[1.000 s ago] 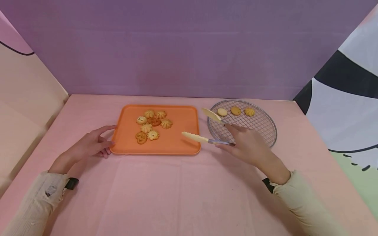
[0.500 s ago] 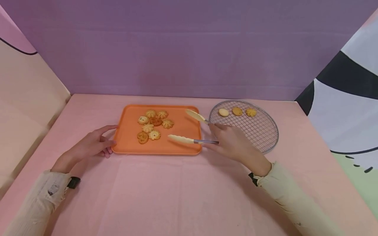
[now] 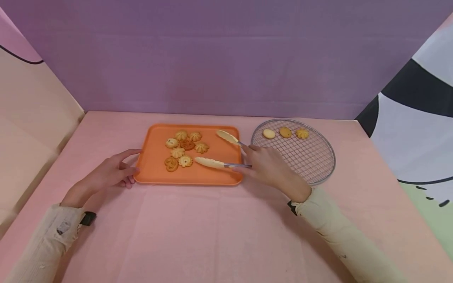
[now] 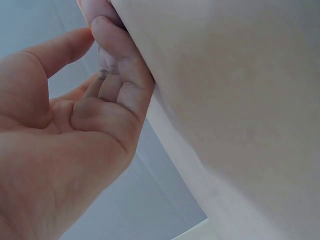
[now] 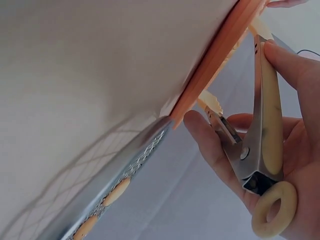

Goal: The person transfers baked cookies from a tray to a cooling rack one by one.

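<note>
My right hand (image 3: 267, 163) grips a pair of tongs (image 5: 267, 110) with cream scalloped tips and metal arms. The tongs are spread wide above the right half of the orange tray (image 3: 226, 179), nothing between their tips. The lower tip (image 3: 209, 162) points at a ring-shaped cookie (image 3: 185, 161). Several cookies lie on the tray's left half, among them a pretzel-shaped one (image 3: 171, 164), a dark brown one (image 3: 187, 145) and a swirled one (image 3: 201, 147). At the tray's left edge, my left hand (image 3: 107, 173) touches the rim with index finger and thumb; its other fingers bend beneath.
A round wire rack (image 3: 301, 157) stands right of the tray, partly behind the right hand. Three cookies sit along its far side: a pale oval (image 3: 269, 134), a brown oval (image 3: 285, 132) and a yellow flower-shaped one (image 3: 302, 133). A purple wall (image 3: 226, 59) rises behind the pink table (image 3: 198, 232).
My right hand has moved left with the spread tongs, from beside the rack to over the tray's right half. The left hand stays at the tray's edge.
</note>
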`<control>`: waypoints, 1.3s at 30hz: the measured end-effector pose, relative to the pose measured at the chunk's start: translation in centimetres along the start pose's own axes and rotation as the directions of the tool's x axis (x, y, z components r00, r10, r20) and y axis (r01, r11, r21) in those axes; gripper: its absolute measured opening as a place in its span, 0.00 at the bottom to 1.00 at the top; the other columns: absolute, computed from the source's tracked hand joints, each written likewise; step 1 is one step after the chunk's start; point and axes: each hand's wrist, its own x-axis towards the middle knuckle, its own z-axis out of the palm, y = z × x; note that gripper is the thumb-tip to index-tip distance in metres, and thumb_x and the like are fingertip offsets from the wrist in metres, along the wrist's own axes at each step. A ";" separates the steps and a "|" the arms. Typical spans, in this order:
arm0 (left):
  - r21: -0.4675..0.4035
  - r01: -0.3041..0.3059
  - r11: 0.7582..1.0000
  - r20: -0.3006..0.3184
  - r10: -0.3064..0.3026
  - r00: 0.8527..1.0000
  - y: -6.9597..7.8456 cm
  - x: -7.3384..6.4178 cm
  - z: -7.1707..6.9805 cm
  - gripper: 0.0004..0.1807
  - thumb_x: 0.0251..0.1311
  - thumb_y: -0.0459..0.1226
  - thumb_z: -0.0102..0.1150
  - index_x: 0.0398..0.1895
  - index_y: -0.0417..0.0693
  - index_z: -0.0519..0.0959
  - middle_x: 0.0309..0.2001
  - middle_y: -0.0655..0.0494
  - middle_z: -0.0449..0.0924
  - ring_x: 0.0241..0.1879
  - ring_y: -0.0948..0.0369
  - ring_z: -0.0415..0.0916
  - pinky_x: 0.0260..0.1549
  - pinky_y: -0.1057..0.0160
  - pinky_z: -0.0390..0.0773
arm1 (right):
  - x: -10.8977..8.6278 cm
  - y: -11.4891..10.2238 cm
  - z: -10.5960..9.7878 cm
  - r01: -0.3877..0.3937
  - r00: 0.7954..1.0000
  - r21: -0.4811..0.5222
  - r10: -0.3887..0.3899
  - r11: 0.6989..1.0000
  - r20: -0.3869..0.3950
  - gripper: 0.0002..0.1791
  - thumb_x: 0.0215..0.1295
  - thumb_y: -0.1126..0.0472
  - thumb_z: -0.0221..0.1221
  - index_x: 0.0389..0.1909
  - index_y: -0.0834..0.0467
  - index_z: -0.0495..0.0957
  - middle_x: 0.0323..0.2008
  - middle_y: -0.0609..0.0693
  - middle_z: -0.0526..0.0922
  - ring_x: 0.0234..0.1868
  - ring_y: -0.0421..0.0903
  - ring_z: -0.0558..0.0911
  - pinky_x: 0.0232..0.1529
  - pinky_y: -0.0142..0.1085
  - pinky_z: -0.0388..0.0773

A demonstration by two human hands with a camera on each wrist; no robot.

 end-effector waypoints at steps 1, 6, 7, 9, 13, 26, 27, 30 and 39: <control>-0.001 0.002 1.000 0.001 -0.002 1.000 0.0 0.0 0.0 0.39 0.69 0.34 0.58 0.78 0.44 0.51 0.28 0.47 0.80 0.26 0.55 0.80 0.28 0.61 0.85 | 0.1 0.0 0.1 0.002 1.000 0.002 -0.002 1.000 0.000 0.42 0.61 0.34 0.62 0.62 0.65 0.75 0.29 0.50 0.80 0.27 0.46 0.79 0.20 0.40 0.76; -0.006 0.004 1.000 0.001 -0.004 1.000 -0.2 0.0 0.0 0.39 0.69 0.34 0.58 0.78 0.43 0.51 0.28 0.47 0.80 0.26 0.55 0.80 0.28 0.61 0.85 | 0.6 -0.2 0.3 -0.004 1.000 0.024 0.003 1.000 0.013 0.38 0.61 0.33 0.62 0.54 0.64 0.79 0.25 0.45 0.76 0.24 0.44 0.75 0.19 0.38 0.73; -0.008 0.006 1.000 0.001 -0.006 1.000 -0.2 0.0 0.0 0.39 0.69 0.34 0.58 0.78 0.43 0.51 0.28 0.47 0.80 0.26 0.55 0.80 0.28 0.61 0.85 | 0.6 -0.2 0.3 -0.003 1.000 0.026 0.002 1.000 0.014 0.37 0.62 0.34 0.62 0.52 0.64 0.80 0.24 0.45 0.75 0.24 0.44 0.75 0.20 0.38 0.73; -0.011 0.009 1.000 0.000 -0.009 1.000 -0.3 -0.1 0.0 0.39 0.69 0.35 0.58 0.78 0.43 0.50 0.28 0.47 0.80 0.26 0.55 0.80 0.28 0.61 0.85 | 0.8 -0.3 0.4 -0.006 1.000 0.027 0.006 1.000 0.018 0.37 0.61 0.34 0.62 0.52 0.64 0.80 0.24 0.45 0.74 0.23 0.43 0.74 0.19 0.37 0.72; -0.008 0.023 1.000 -0.004 -0.023 1.000 -0.3 -0.1 0.0 0.39 0.69 0.35 0.58 0.78 0.44 0.50 0.28 0.48 0.80 0.26 0.55 0.80 0.29 0.61 0.85 | 1.1 -0.6 0.5 -0.006 1.000 0.031 0.006 1.000 0.013 0.39 0.61 0.34 0.62 0.56 0.65 0.79 0.23 0.46 0.74 0.21 0.43 0.73 0.18 0.36 0.71; 0.003 0.023 1.000 -0.012 -0.023 1.000 -0.2 -0.1 0.1 0.39 0.69 0.35 0.58 0.78 0.43 0.51 0.28 0.48 0.80 0.26 0.55 0.80 0.29 0.61 0.85 | 1.6 -1.4 0.6 0.000 1.000 -0.005 0.000 1.000 0.011 0.31 0.63 0.39 0.64 0.54 0.62 0.82 0.21 0.45 0.73 0.17 0.42 0.70 0.15 0.34 0.69; 0.003 0.022 1.000 -0.011 -0.022 1.000 -0.2 -0.1 0.1 0.39 0.69 0.34 0.58 0.78 0.43 0.51 0.28 0.48 0.80 0.26 0.55 0.79 0.29 0.61 0.85 | 1.6 -1.5 0.5 0.002 1.000 -0.001 -0.002 1.000 0.010 0.31 0.63 0.40 0.64 0.55 0.61 0.82 0.20 0.45 0.73 0.17 0.42 0.70 0.15 0.34 0.68; 0.007 0.021 1.000 -0.010 -0.021 1.000 -0.1 -0.1 0.1 0.39 0.69 0.35 0.58 0.78 0.43 0.51 0.28 0.48 0.80 0.26 0.55 0.79 0.29 0.61 0.85 | 1.7 -1.7 0.5 0.007 1.000 0.007 -0.007 1.000 0.009 0.30 0.63 0.42 0.65 0.56 0.61 0.82 0.20 0.45 0.74 0.16 0.41 0.69 0.15 0.34 0.67; 0.007 0.011 1.000 -0.006 -0.011 1.000 -0.1 0.0 0.2 0.39 0.70 0.35 0.58 0.78 0.43 0.51 0.29 0.48 0.80 0.26 0.55 0.79 0.28 0.62 0.84 | 1.5 -1.7 0.7 -0.004 1.000 0.008 0.004 1.000 0.006 0.22 0.64 0.47 0.66 0.48 0.60 0.83 0.16 0.43 0.68 0.16 0.42 0.68 0.15 0.34 0.63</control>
